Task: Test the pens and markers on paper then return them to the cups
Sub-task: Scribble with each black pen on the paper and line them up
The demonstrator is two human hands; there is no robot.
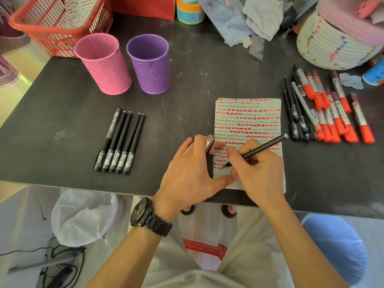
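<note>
A sheet of paper [248,121] covered in red and black test marks lies near the table's front edge. My right hand [256,169] grips a black pen [262,147], its tip touching the paper's lower left. My left hand [190,169] holds the pen's cap [209,144] between its fingers while its thumb presses the paper's bottom edge. Several capped black pens [120,142] lie in a row to the left. More black pens [296,113] and red markers [336,113] lie in a pile to the right. A pink cup [104,65] and a purple cup [150,65] stand at the back left.
A red plastic basket [58,23] sits at the back left corner. A white woven basket [334,40] with a pink lid, crumpled paper [262,15] and a tape roll [189,10] crowd the back right. The dark table [187,96] ends just below my hands.
</note>
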